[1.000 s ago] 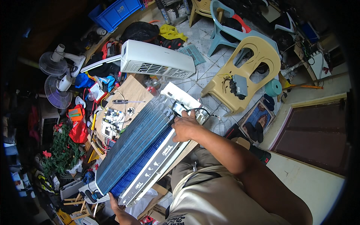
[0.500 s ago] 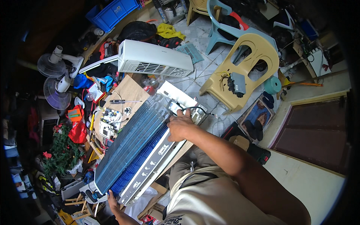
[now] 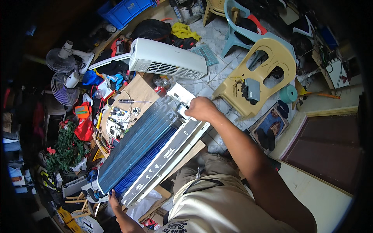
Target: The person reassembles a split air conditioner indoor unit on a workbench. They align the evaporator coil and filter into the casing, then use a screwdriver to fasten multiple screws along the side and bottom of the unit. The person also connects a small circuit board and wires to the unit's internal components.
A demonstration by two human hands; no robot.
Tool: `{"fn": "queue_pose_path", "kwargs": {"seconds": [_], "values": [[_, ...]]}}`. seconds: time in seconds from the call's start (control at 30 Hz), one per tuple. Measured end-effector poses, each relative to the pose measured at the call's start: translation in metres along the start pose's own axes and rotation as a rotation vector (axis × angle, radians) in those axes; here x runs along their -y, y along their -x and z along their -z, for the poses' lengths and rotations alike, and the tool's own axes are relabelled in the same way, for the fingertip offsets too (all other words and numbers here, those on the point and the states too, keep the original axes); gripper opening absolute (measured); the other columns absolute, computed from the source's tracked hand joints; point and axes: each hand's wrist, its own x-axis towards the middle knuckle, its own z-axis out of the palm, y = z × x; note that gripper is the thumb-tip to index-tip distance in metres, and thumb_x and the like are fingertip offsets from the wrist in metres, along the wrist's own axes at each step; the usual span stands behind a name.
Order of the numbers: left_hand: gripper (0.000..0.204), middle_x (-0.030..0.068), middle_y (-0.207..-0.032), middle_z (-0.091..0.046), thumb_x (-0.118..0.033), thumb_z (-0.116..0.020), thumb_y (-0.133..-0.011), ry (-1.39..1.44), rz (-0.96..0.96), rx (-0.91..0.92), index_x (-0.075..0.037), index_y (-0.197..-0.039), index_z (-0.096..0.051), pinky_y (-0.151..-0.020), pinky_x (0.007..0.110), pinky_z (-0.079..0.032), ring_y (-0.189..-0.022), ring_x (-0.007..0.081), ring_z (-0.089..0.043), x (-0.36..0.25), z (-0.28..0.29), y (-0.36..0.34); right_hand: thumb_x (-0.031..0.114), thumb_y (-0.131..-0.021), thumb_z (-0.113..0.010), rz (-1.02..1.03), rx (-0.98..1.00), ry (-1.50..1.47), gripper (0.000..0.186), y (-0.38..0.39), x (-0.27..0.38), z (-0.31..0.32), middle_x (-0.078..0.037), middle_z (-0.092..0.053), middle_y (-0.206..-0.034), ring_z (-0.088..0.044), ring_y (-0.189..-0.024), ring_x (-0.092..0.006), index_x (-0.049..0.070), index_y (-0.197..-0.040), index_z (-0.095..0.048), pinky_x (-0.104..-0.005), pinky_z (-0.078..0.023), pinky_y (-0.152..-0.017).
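Note:
In front of me, an opened air conditioner indoor unit (image 3: 159, 165) lies slantwise. Its finned coil (image 3: 134, 149) is exposed, and beside it runs a long blue blower wheel (image 3: 149, 159) inside the white casing. My right hand (image 3: 203, 110) is closed around the white end part at the far right of the unit; its palm hides what exactly lies under the fingers. At the near left end my left hand (image 3: 115, 202) holds the unit's edge, thumb up by the end of the blower wheel, the other fingers mostly hidden.
A board (image 3: 134, 91) beyond the unit carries a screwdriver (image 3: 132, 101) and a circuit board (image 3: 116, 118). Behind stands the white front cover (image 3: 169, 58). At the right, a beige plastic chair (image 3: 254, 77) holds a metal box (image 3: 251, 91). Two fans (image 3: 65, 89) stand left.
My right hand has shifted from the inner edge beside the blower wheel to the unit's far end. The black cable near it no longer shows. My left hand stays at the near end.

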Motion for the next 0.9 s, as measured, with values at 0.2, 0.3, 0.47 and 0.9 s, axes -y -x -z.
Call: {"fn": "queue_pose_path", "kwargs": {"seconds": [0.2, 0.3, 0.47, 0.9], "values": [[0.078, 0.0158, -0.146, -0.064, -0.044, -0.079, -0.101, 0.009, -0.035, -0.051, -0.005, -0.160, -0.049, -0.101, 0.045, -0.056, -0.122, 0.0309, -0.068, 0.000, -0.003, -0.002, 0.050, -0.074, -0.092, -0.068, 0.046, 0.339, 0.067, -0.019, 0.034, -0.006, -0.016, -0.077, -0.133, -0.074, -0.119, -0.0391, 0.003, -0.120, -0.080, -0.0511, -0.060, -0.099], [0.087, 0.0192, -0.156, -0.059, -0.046, -0.079, -0.099, -0.010, -0.006, -0.088, -0.003, -0.166, -0.043, -0.113, 0.047, -0.050, -0.133, 0.0341, -0.063, 0.001, -0.004, 0.005, 0.048, -0.073, -0.094, -0.182, 0.170, 0.266, 0.087, -0.026, 0.040, -0.003, -0.018, -0.073, -0.141, -0.071, -0.127, -0.0406, 0.000, -0.139, -0.068, -0.0546, -0.059, -0.104], [0.084, 0.0183, -0.152, -0.061, -0.042, -0.081, -0.098, 0.106, -0.035, -0.032, -0.005, -0.165, -0.044, -0.105, 0.048, -0.055, -0.128, 0.0336, -0.066, 0.010, -0.001, -0.002, 0.042, -0.079, -0.095, -0.159, 0.227, 0.333, 0.117, -0.030, 0.051, -0.024, -0.022, -0.064, -0.153, -0.066, -0.136, -0.0402, 0.004, -0.168, -0.030, -0.0606, -0.056, -0.109], [0.074, 0.0128, -0.142, -0.067, -0.037, -0.084, -0.096, 0.126, -0.091, -0.059, -0.002, -0.154, -0.055, -0.109, 0.044, -0.049, -0.127, 0.0288, -0.064, 0.041, 0.002, -0.030, 0.062, -0.092, -0.073, 0.497, 0.103, 0.721, 0.084, 0.057, 0.024, 0.001, -0.020, -0.069, -0.139, -0.064, -0.128, -0.0409, 0.000, -0.147, -0.060, -0.0627, -0.047, -0.111]]}}
